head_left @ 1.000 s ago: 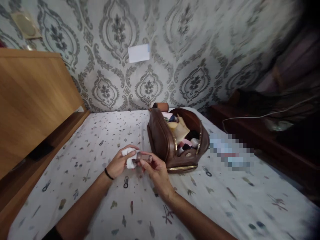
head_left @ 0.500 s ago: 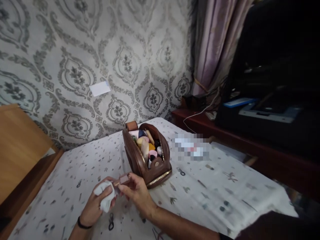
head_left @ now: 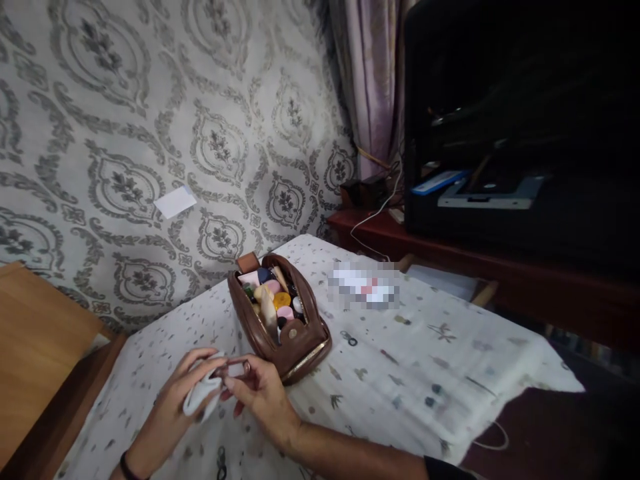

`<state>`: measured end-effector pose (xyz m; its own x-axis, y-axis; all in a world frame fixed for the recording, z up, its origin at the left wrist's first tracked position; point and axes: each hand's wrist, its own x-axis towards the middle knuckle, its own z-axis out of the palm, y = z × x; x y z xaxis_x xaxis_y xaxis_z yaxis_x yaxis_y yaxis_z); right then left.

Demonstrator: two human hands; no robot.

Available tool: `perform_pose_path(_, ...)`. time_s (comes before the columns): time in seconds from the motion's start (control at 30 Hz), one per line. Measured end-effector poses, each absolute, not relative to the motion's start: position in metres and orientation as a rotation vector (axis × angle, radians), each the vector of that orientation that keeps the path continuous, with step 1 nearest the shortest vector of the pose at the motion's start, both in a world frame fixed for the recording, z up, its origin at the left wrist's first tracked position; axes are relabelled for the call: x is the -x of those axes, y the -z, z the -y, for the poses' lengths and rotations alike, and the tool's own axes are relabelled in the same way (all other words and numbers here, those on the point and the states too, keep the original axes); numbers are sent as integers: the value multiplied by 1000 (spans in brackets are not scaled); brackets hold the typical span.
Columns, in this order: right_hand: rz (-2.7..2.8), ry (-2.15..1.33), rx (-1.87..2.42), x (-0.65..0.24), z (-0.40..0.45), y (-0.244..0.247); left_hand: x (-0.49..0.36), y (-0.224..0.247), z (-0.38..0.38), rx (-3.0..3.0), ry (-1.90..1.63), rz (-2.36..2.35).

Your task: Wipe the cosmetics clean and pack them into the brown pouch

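Currently, the left hand holds a folded white cloth — soft, matte and creased — with its grip narrow around the folds. The right hand pinches a small tube between thumb and fingers; the tube is slim, pinkish and see-through. Its left end is at the cloth's edge, above the desk and just in front of the bag.

The bag is brown, smooth and leather-like, with rounded ends, brass-coloured zips and a round snap. Its top is unzipped; items in pink, yellow and cream are packed inside. A lighter brown strap projects at the far end.

The desk carries a white printed cover, lightly wrinkled. Right of the bag, one object is pixelated and cannot be identified. Behind, the wall shows grey medallion motifs; a flat rectangular card is set against it.
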<state>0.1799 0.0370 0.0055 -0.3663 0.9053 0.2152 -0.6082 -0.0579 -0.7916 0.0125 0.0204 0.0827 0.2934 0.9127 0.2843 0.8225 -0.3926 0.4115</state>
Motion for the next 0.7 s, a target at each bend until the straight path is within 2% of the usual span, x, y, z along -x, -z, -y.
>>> perform_pose_path(0.17, 1088, -1566, 421, -181, -34, -4, -32, -110, -23, -2930, -376, -1426)
perform_pose_path(0.3, 1051, -1618, 449, -177, -34, -2, -42, -140, -32, -3203, -131, -1330)
perform_pose_path(0.4, 1065, -1658, 466, -176, -33, -1, -51, -170, -51, -3277, -196, -1341)
perform_pose_path(0.53, 1164, -1702, 503, -178, -30, 0, -80, -204, -93, -3199, -495, -1306)
perform_pose_path(0.7, 1257, -1716, 524, -181, -29, -5, -124, -211, -153, -3083, -334, -1165)
